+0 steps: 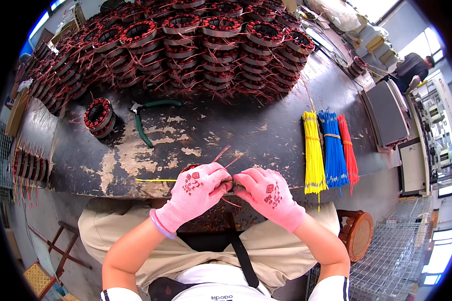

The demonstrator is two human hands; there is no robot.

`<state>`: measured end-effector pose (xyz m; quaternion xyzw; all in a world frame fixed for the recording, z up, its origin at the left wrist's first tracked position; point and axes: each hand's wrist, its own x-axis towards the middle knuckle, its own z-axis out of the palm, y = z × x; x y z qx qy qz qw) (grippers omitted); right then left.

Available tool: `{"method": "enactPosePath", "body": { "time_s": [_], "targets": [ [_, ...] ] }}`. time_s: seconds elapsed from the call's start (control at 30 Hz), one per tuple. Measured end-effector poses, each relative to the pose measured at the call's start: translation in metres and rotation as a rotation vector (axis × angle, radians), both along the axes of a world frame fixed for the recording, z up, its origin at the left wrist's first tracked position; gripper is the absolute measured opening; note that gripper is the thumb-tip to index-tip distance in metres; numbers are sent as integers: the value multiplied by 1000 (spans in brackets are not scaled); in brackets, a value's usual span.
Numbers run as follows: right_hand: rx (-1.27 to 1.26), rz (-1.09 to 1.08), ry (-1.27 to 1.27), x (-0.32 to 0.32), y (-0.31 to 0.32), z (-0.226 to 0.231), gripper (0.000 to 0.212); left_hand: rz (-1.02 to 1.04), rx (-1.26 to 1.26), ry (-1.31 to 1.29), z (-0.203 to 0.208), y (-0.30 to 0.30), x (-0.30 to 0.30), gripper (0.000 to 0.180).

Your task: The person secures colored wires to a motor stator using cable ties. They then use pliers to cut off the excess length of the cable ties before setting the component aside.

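Note:
Both my hands wear pink gloves with dark red prints, and their fingertips meet over the bench's front edge. My left hand (198,185) is closed with a thin yellow wire (155,180) running out from under it to the left. A wound motor stator (190,167) is mostly hidden behind that hand; its thin reddish lead wires (222,153) stick up past the fingers. My right hand (267,193) pinches at the same spot, where a trace of yellow shows at its fingertips. The exact grip inside the fingers is hidden.
Stacked stators (218,45) fill the back of the worn black bench (266,135). A single stator (99,118) and green-handled pliers (143,125) lie left. Yellow (314,155), blue (333,150) and red wire bundles (346,150) lie right. Another person (412,70) is far right; a wooden stool (356,235) stands nearby.

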<state>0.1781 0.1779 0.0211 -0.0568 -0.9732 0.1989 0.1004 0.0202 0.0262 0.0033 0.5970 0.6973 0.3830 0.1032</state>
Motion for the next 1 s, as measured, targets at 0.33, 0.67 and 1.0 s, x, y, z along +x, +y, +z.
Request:
{"method": "enactPosePath", "body": {
  "time_s": [0.33,0.67,1.0],
  "targets": [
    [-795,-543,-93,30,34,11,18,39,-20,-2,3,-9,-7,10],
    [369,-78,276,-4,-14,-23,43,49,-40,6,3,-9,-7,10],
    [-1082,-310,-353,-5,-13,-6,19,38,-5,9,1,-8,-7,10]
  ]
}}
